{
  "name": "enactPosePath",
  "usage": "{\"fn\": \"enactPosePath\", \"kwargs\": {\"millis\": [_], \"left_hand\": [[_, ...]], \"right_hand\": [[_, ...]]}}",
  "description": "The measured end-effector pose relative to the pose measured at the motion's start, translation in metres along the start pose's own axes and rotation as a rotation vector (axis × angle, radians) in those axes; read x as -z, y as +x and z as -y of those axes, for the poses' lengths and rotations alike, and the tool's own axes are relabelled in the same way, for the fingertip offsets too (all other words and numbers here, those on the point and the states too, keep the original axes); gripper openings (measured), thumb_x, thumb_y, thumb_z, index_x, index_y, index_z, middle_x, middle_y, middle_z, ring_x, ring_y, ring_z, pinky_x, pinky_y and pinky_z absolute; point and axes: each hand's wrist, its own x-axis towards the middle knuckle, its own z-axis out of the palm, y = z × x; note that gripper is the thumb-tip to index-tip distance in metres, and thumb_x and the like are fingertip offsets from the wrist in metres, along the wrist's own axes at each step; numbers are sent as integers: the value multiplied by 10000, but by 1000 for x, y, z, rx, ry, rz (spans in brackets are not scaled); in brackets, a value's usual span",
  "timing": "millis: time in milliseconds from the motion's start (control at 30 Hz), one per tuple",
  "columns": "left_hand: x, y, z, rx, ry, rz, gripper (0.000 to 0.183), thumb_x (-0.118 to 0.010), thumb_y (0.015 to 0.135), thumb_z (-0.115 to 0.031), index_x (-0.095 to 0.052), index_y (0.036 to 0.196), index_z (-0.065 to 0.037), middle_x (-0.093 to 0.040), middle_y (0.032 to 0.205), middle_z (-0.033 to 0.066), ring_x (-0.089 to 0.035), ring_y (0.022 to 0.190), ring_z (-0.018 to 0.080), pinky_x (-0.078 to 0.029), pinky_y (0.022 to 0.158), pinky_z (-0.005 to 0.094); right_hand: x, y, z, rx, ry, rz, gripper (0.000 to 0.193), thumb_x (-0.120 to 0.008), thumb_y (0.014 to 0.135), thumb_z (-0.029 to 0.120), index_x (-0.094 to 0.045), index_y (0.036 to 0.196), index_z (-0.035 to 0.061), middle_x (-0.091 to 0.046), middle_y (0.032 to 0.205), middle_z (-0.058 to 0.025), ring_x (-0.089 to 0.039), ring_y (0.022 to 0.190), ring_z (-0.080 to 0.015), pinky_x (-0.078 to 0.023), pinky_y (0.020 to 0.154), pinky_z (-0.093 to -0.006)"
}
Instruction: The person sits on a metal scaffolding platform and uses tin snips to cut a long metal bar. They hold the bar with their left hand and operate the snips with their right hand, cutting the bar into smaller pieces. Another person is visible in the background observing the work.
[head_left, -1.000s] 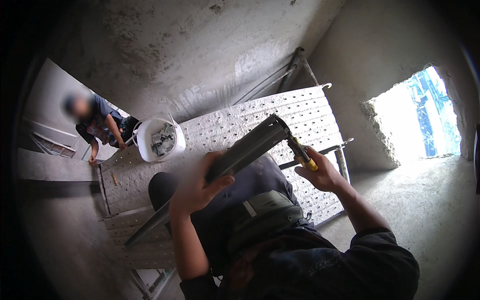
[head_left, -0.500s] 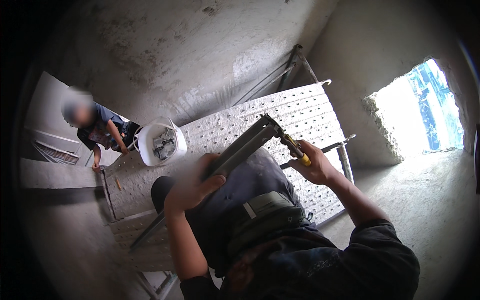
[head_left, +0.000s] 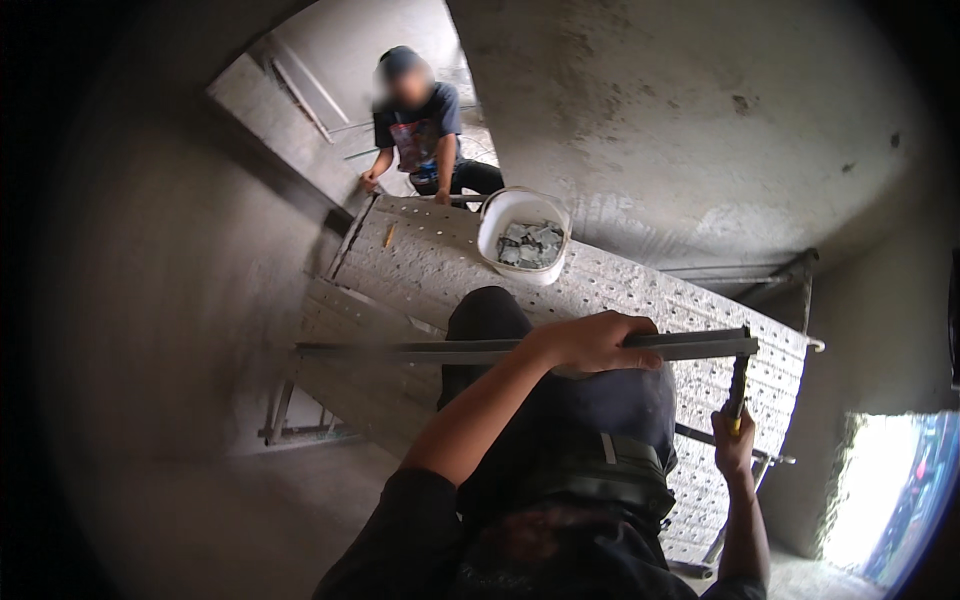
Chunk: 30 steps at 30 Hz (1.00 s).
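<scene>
A long grey metal channel (head_left: 700,345) lies across my lap, roughly level from left to right. My left hand (head_left: 603,343) is closed around it near its right part, thumb on the near side and fingers over the far side. In my right hand (head_left: 733,448) is a plier-like hand tool (head_left: 738,390) with a yellow grip. The tool points away from me, and its head meets the right end of the channel. Its jaws are too small and dark to make out. The channel's left end looks blurred.
A perforated metal platform (head_left: 640,290) bears a white bucket (head_left: 535,275) of grey broken pieces and a thin orange stick (head_left: 388,236). Beyond it, a person (head_left: 425,145) rests their hands at the platform's far edge. A bright wall opening (head_left: 880,490) is at lower right.
My view has turned left, bringing the person and bucket toward the middle. The channel has swung from slanted to nearly level. Both hands keep their hold, the tool still at the channel's end.
</scene>
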Motion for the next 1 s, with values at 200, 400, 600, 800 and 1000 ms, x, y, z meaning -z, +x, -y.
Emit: {"fn": "enactPosePath", "kwargs": {"millis": [200,400,600,800,1000], "left_hand": [[-4,-4,-4,-25,-47,13,663,-589,942,-655,-621,1251,-71,-675,938,84,-613,854,198,-476,790,361],[-6,-3,-6,-91,-65,-18,615,-635,937,-604,-630,1230,-63,-696,937,97,-626,849,193,-483,780,359],[-12,-4,6,-99,-22,-50,568,-666,937,-554,-633,1215,-60,-715,918,108,-648,829,202,-488,770,362],[8,-30,-20,-68,-6,-55,534,-676,935,-537,-630,1191,-71,-694,847,118,-651,753,218,-494,719,387],[63,-36,-30,-101,170,-125,605,-612,942,-609,-644,1171,-50,-715,922,168,-691,845,284,-514,786,402]], "right_hand": [[1,-9,33,70,133,-4,128,-633,927,92,-542,1011,60,-503,818,5,-453,738,-83,-408,653,-274],[10,1,23,110,39,16,111,-629,932,102,-527,958,67,-461,782,17,-415,722,-92,-385,645,-287],[-2,2,2,-88,124,-20,210,-668,920,128,-498,802,100,-432,664,48,-389,616,-55,-337,547,-274],[0,-13,-83,-212,108,-70,240,-667,921,197,-504,760,125,-459,542,46,-430,407,-58,-339,379,-251],[-5,-17,-88,-321,183,-102,181,-670,891,189,-519,832,108,-478,588,30,-442,458,-75,-362,425,-259]]}}
